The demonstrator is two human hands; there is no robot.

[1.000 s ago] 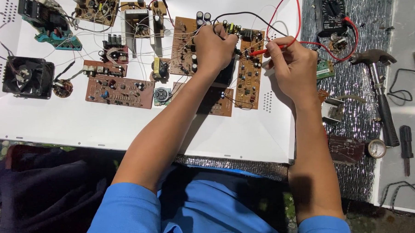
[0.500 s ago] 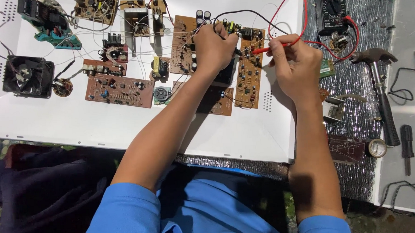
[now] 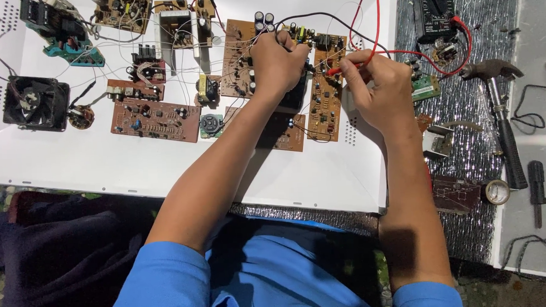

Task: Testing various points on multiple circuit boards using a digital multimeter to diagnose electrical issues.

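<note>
The right hand (image 3: 377,92) pinched a thin red test probe (image 3: 342,69) and touched its tip to a long brown circuit board (image 3: 324,103) on the white table (image 3: 104,165). The left hand (image 3: 279,62) was curled tight on a black probe beside it, near a black meter (image 3: 435,8).

Brown boards on white
Circuit board (image 3: 325,91) brown; probe (image 3: 350,66) red; panel (image 3: 104,165) white; fan (image 3: 36,102) black; sleeves (image 3: 162,284) blue

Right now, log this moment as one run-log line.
left hand: pressed on brown circuit board | right hand: holds red probe on board | multimeter: top right | hammer: right, untouched
</note>
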